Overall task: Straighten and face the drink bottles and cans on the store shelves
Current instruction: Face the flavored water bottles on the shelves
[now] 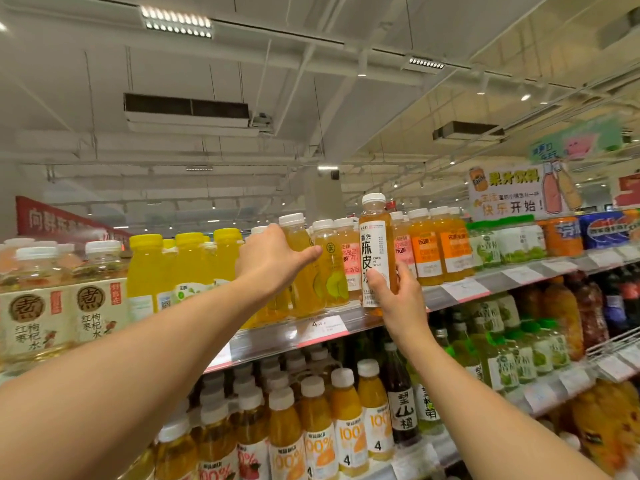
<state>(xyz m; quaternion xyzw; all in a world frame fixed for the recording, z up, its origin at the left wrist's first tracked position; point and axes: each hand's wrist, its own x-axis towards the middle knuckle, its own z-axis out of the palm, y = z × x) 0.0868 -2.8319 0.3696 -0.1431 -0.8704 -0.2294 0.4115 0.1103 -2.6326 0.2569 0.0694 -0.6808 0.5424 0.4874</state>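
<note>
The right hand (398,299) grips the low part of a tall amber bottle (375,251), thumb across its white label, holding it upright just above the top shelf (381,318) edge. The left hand (268,261) wraps a pale yellow bottle (301,268) standing just left of those fingers, thumb stretched across its front.

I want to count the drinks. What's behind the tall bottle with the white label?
The right hand holds the tall bottle in front of the top shelf. Behind it stand pink-label bottles with white caps. The bottle hides most of them, so the rest can't be counted.
</note>
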